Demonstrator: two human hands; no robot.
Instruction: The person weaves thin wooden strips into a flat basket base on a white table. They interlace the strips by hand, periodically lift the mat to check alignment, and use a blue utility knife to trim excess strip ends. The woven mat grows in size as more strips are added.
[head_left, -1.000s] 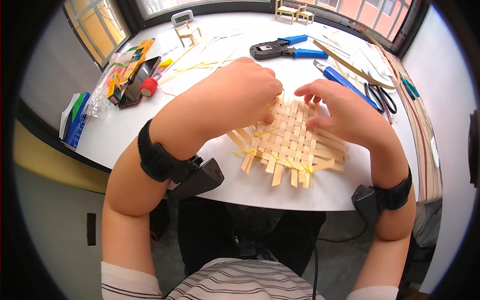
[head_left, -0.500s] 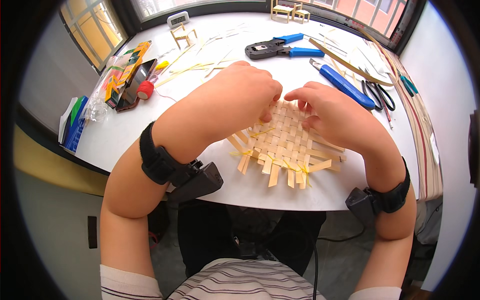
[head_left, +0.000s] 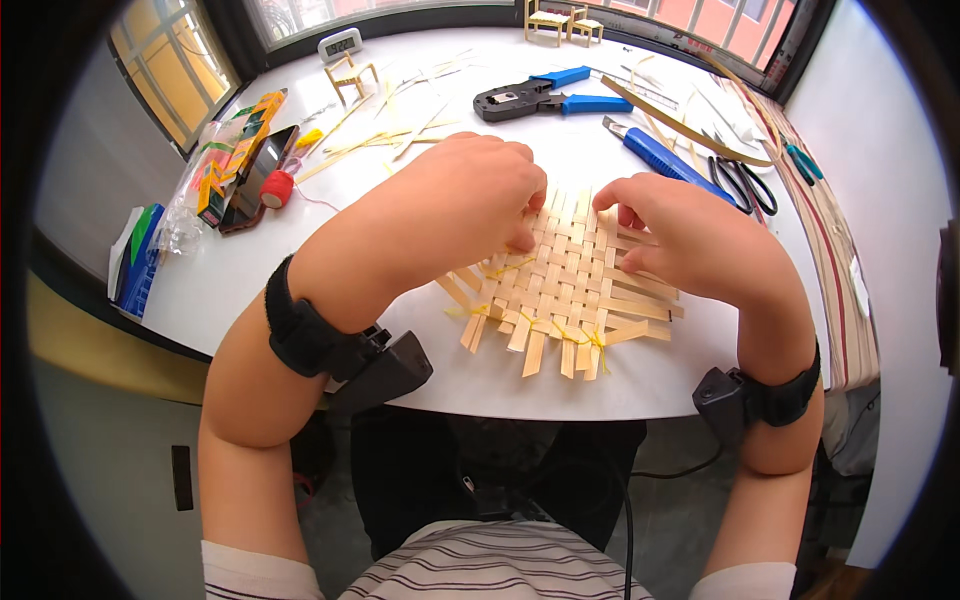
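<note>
Woven mat point(head_left: 565, 290) of pale wooden strips, tied here and there with yellow thread, lies flat on the white desk point(head_left: 250, 270) near its front edge, directly before the person. Both hands rest on its far half: the left hand point(head_left: 470, 195) curls over the upper left corner, fingertips pressing on the strips, while the right hand point(head_left: 690, 235) presses its bent fingers onto the right side. Blue-handled pliers point(head_left: 545, 95), a blue utility knife point(head_left: 655, 155) and black scissors point(head_left: 745, 183) lie farther back.
</note>
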